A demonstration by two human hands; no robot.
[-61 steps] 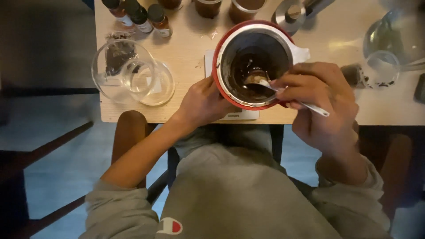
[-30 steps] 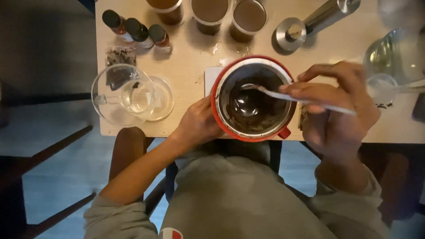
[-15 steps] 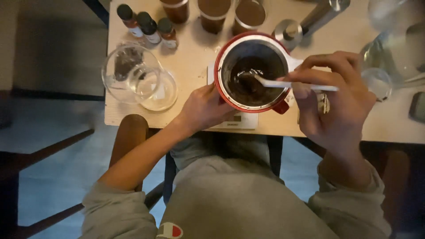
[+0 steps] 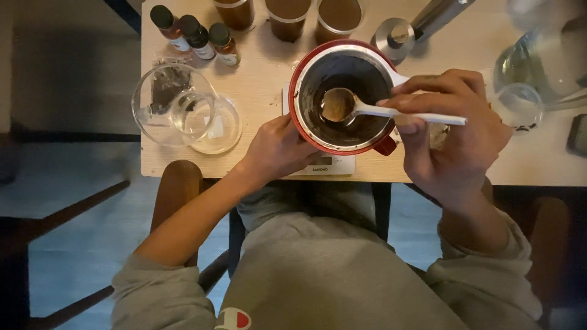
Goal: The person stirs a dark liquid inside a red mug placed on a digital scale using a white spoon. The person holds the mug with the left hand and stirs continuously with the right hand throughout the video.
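Steadying the red pot at upper centre of the frame, the left hand curls its fingers against the pot's near wall so it cannot slide on the bench. The right hand pinches a white spoon, fingers closed on its handle, bowl over the dark mix.

I note the pot on a scale at the table near edge; spoon in it; glass beakers left; three bottles toward the far-left corner.
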